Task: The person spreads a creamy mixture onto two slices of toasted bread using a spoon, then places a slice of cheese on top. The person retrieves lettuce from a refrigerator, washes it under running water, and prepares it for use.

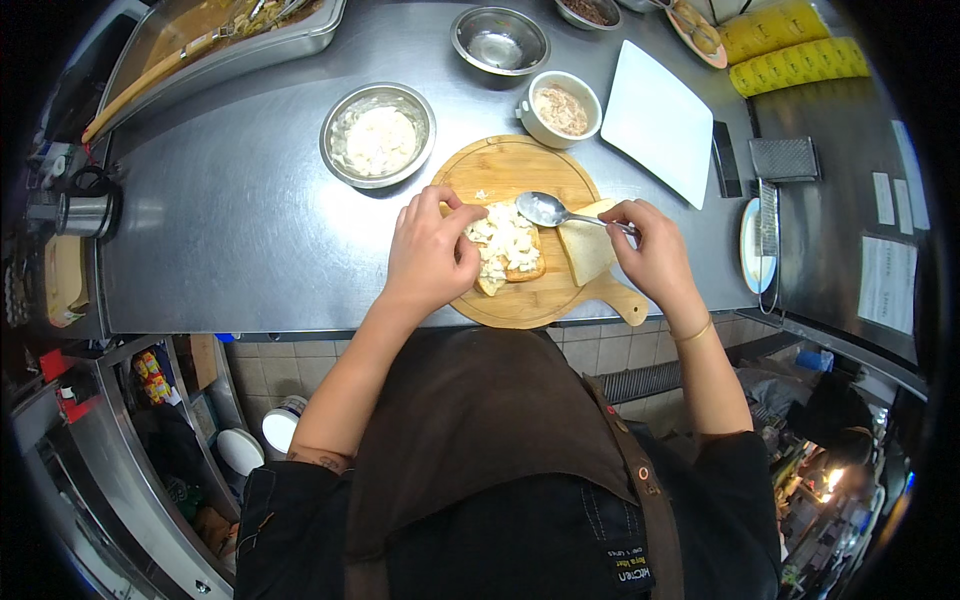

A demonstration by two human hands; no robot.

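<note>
A toasted bread slice (535,271) topped with a chunky white mixture (505,238) lies on a round wooden cutting board (495,309). My left hand (433,251) holds its left edge between thumb and fingers, hiding that side. In my right hand (651,244) is a metal spoon (546,210) gripped by the handle. The spoon's bowl, smeared with white, hovers at or touches the topping's upper right; contact cannot be told. Beneath the spoon handle, a plain bread slice (587,251) lies on the board's right part. A steel bowl of white mixture (377,141) stands beyond my left hand.
Behind the board stand a white cup of shredded filling (561,109) and a steel bowl (501,42). A white rectangular plate (660,124) lies to the right, near a box grater (784,159). At the back left is a large metal tray (300,46). The board's handle (626,301) overlaps the counter's front edge.
</note>
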